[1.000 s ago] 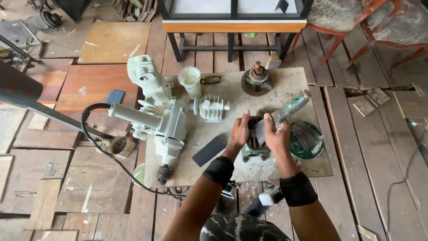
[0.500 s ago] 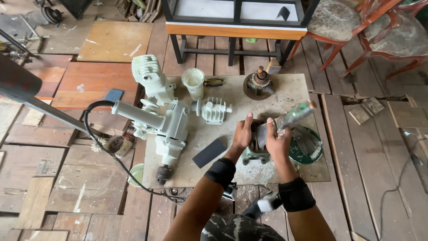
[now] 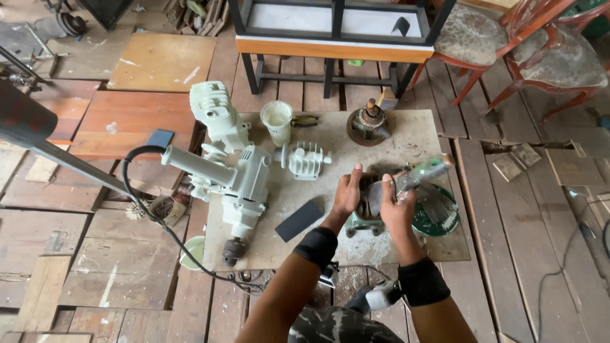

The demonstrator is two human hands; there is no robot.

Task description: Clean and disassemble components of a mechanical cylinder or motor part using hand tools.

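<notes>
The green part [image 3: 365, 219] sits on the board [image 3: 406, 136] on the floor, just below the person's hands, and most of it is hidden by them; its shape cannot be made out. The left hand [image 3: 347, 194] presses against its left side, fingers [image 3: 356, 171] straight and narrow, touching rather than gripping. The right hand [image 3: 395, 206] has its fingers curled round the handle of a tool [image 3: 422, 174] whose pale green body slants up to the right; the working end is blurred and hard to read.

Compared with half a second ago, the tool lies lower and flatter and the hands are closer together over the part.

Just right of the hands lies a green bowl [image 3: 438, 219], partly covered by the tool; whitish smears show inside, but the contents cannot be told. A white cup [image 3: 277, 121] stands at the board's far edge with a pale residue inside. Left of the hands are a dark flat strip [image 3: 298, 220], a white finned piece [image 3: 305, 160] and a large white drill [image 3: 244, 184] with a black cable. A rusty round piece [image 3: 368, 124] stands beyond.
</notes>
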